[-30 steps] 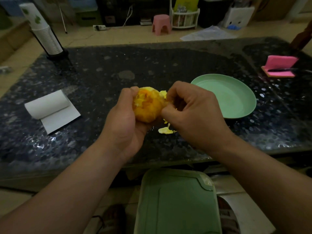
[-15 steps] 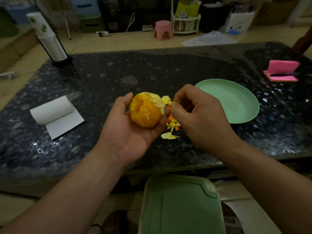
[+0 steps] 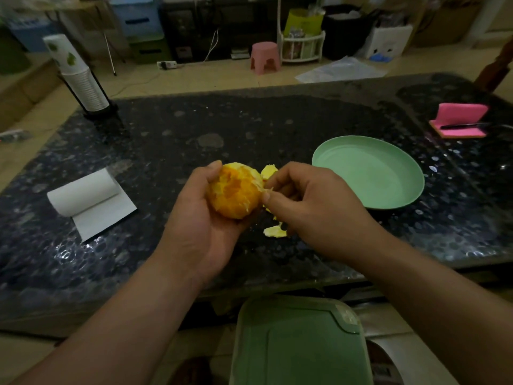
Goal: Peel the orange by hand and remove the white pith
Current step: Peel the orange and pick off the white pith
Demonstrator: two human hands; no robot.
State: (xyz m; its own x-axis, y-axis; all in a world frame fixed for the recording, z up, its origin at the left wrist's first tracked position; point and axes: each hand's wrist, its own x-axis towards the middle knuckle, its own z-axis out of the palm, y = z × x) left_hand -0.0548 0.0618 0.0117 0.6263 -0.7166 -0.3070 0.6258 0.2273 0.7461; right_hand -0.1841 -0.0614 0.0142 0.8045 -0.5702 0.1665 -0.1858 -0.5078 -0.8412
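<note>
1. Orange (image 3: pixel 234 190): one, held above the near middle of the worktop (image 3: pixel 249 126), not resting on it.
2. Skin is off the side facing the camera; orange flesh shows with pale patches of pith left on it.
3. Shape reads near round, so no clear long axis. Cannot tell which way the stem end points.
4. Left hand (image 3: pixel 200 226): cupped under and around the orange's left side, thumb over the top, fingers wrapped beneath. Grasping the orange.
5. Right hand (image 3: pixel 313 209): touching the orange's right edge, thumb and forefinger pinched on a thin pale sliver of pith (image 3: pixel 269 188); other fingers curled in.
6. Peel scraps: one pale piece (image 3: pixel 269 171) shows just past the orange, between the two hands; whether it lies on the worktop cannot be told. One (image 3: pixel 274 232) lies on the worktop under the right hand. Small bits between are partly hidden, count unclear.
7. Plate (image 3: pixel 369 173): one, green, on the worktop right of the right hand.
8. Paper roll (image 3: pixel 83 193): one, partly unrolled, well to the left.
9. Cups (image 3: pixel 80 79): one stack, far left corner.
10. Tray (image 3: pixel 299 343): one, green, below the worktop's near edge.
</note>
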